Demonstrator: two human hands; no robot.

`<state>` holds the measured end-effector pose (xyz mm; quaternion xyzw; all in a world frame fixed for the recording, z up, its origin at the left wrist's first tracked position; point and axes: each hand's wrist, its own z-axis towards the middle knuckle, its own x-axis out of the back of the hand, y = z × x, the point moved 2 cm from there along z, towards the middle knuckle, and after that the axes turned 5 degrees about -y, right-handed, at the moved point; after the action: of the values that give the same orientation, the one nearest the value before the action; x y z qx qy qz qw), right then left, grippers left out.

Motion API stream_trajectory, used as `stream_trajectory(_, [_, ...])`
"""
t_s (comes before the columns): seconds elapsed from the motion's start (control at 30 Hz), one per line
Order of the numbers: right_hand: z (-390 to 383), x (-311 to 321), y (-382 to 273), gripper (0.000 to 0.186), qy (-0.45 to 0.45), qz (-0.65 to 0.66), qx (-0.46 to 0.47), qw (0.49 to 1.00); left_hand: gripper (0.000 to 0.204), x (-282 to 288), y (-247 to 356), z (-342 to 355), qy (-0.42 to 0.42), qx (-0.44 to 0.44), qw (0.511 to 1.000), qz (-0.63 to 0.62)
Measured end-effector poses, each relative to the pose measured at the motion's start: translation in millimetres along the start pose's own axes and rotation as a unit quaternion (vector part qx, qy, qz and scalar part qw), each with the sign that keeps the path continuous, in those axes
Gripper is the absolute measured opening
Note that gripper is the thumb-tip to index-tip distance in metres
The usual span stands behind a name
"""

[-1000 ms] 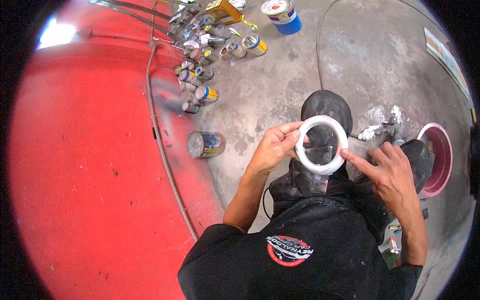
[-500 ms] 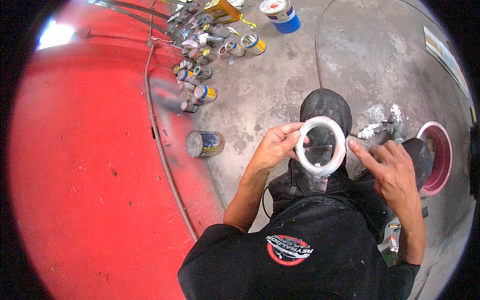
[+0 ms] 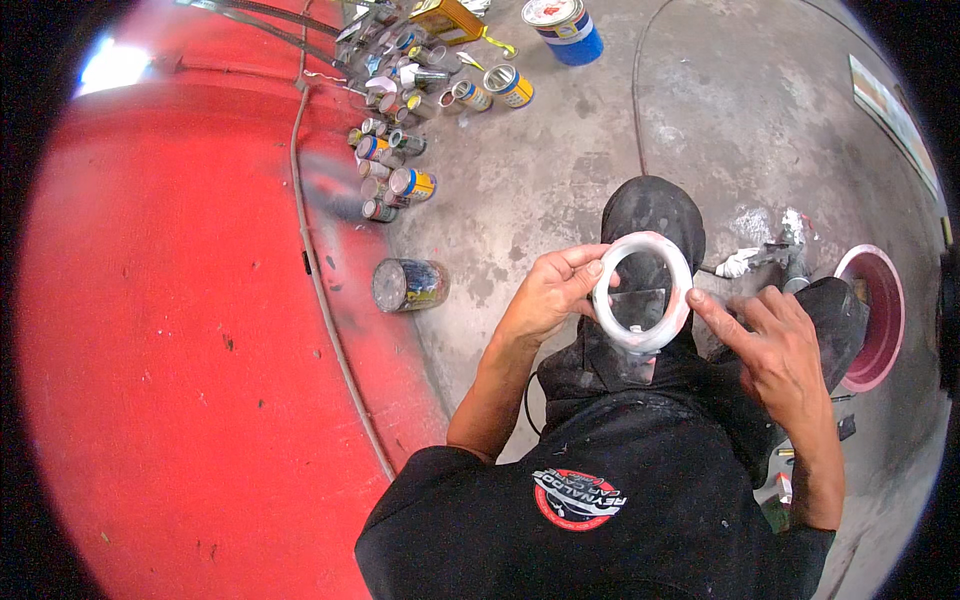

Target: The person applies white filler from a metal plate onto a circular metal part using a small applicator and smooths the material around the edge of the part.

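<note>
A pale grey-white ring [image 3: 676, 268] with pinkish smears is held up over my knee. My left hand [image 3: 553, 295] pinches its left side between thumb and fingers. At the opposite side, the outstretched index finger of my right hand [image 3: 778, 345] touches the ring's outer edge or comes very close to it. That hand's other fingers are partly bent and hold nothing visible. Below the ring, a flat see-through plate [image 3: 636, 372] rests on my lap, partly seen through the ring's opening, with a whitish-pink smear near its top.
Several paint cans [image 3: 412, 184] crowd the floor along the red wall [image 3: 180, 330]. One smeared can [image 3: 410, 286] stands nearer my left arm. A blue-and-white bucket [image 3: 570, 38] is farther off. On the right are a reddish basin [image 3: 885, 340] and a white-smeared tool [image 3: 790, 255].
My right hand has shifted slightly left, bringing its index fingertip to the ring's right edge. The left hand and the ring have hardly moved.
</note>
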<state>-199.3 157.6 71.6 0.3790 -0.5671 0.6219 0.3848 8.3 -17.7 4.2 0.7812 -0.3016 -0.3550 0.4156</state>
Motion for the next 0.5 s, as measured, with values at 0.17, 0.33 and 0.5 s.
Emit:
stream_trajectory(0.17, [-1.3,-1.1,4.3,0.071,0.021,-0.011,-0.012,1.0,0.038,-1.5,-0.6,0.9,0.002,-0.001,1.0,-0.001])
stream_trajectory(0.33, [-4.2,1.5,0.1,0.072,-0.026,0.005,-0.004,1.0,0.039,2.0,-3.4,2.7,0.021,-0.012,0.999,-0.025])
stream_trajectory(0.5, [-3.3,-3.6,-1.0,0.073,-0.006,0.023,-0.001,1.0,0.04,2.1,-2.3,4.3,0.024,-0.015,0.999,-0.04])
